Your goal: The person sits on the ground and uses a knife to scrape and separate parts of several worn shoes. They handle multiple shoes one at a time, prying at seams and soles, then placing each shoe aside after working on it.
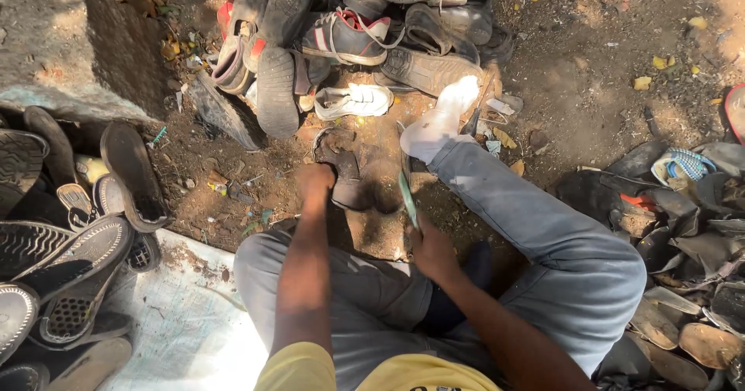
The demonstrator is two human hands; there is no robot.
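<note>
Brown shoe piece in left hand grip | right hand grip closed on green-handled blade

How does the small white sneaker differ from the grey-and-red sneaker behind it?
The small white sneaker is smaller and all white; the grey-and-red sneaker is larger, grey with red lining and white stripes. The white one lies on bare dirt; the grey one sits in the pile. Both rest roughly upright.

We find open dirt at two o'clock; a shoe pile blocks twelve, stacked soles nine, scrap leather three, and our outstretched leg crosses between.
</note>
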